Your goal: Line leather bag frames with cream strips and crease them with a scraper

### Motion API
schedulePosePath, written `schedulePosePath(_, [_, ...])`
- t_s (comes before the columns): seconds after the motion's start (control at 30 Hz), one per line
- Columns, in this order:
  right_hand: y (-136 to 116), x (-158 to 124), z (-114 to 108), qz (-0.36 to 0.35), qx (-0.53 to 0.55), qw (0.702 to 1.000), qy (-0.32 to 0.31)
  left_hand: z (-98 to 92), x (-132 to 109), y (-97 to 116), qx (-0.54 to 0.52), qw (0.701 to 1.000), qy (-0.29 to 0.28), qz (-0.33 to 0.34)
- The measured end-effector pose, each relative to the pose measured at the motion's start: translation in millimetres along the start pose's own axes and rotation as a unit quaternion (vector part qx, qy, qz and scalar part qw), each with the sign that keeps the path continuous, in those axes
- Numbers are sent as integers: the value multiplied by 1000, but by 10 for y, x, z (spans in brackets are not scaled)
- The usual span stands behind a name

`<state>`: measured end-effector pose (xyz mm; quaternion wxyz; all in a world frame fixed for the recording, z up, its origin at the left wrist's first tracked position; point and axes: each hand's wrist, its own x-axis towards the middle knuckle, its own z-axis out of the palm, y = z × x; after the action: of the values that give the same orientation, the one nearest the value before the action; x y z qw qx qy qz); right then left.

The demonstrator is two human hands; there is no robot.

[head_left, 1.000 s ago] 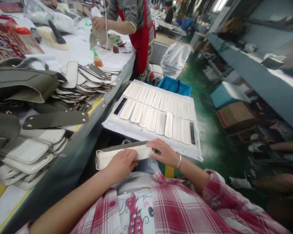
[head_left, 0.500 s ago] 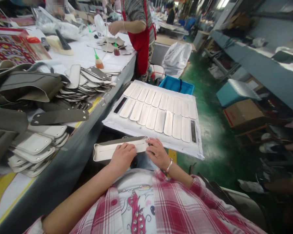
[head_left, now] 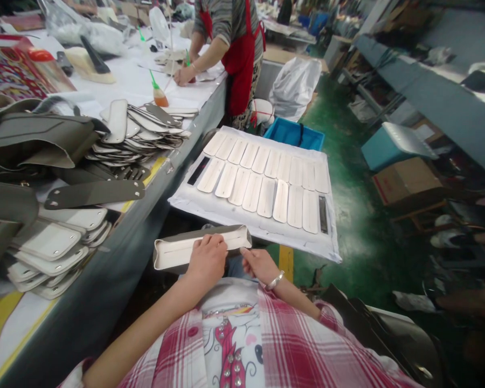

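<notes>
Across my lap lies an olive-grey bag point(head_left: 242, 233), its long cream base panel point(head_left: 178, 249) facing up with a slit along its middle. My left hand point(head_left: 208, 258) grips the bag near the panel's centre, fingers curled over the panel. At the right end, my right hand point(head_left: 258, 263) pinches the bag's near corner between thumb and fingers. Just beyond stands a white-covered board point(head_left: 242, 212) carrying two rows of cream rounded strips point(head_left: 281, 200). Whatever is under the bag is hidden.
On the left table are stacked white panels point(head_left: 59, 240), strap pieces point(head_left: 145, 129), olive bags point(head_left: 40, 140) and a glue bottle point(head_left: 159, 96). A co-worker in a red apron point(head_left: 242, 59) works at the table's far side. A blue crate point(head_left: 295, 134) sits behind the board.
My right hand has slid down from the panel's end to the near corner, uncovering that end. My left hand stays on the panel. The co-worker's hands have moved lower over the table.
</notes>
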<state>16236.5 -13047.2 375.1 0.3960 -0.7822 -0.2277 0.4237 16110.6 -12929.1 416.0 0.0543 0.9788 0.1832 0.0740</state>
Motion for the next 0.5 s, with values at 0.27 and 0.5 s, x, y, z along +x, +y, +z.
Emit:
schedulePosePath(0.27, [-205, -3, 280, 119, 277, 952, -45, 2, 95, -46, -13, 1000, -17, -19])
schedulePosePath(0.5, [-274, 62, 433, 132, 329, 932, -73, -38, 108, -149, -9, 999, -30, -34])
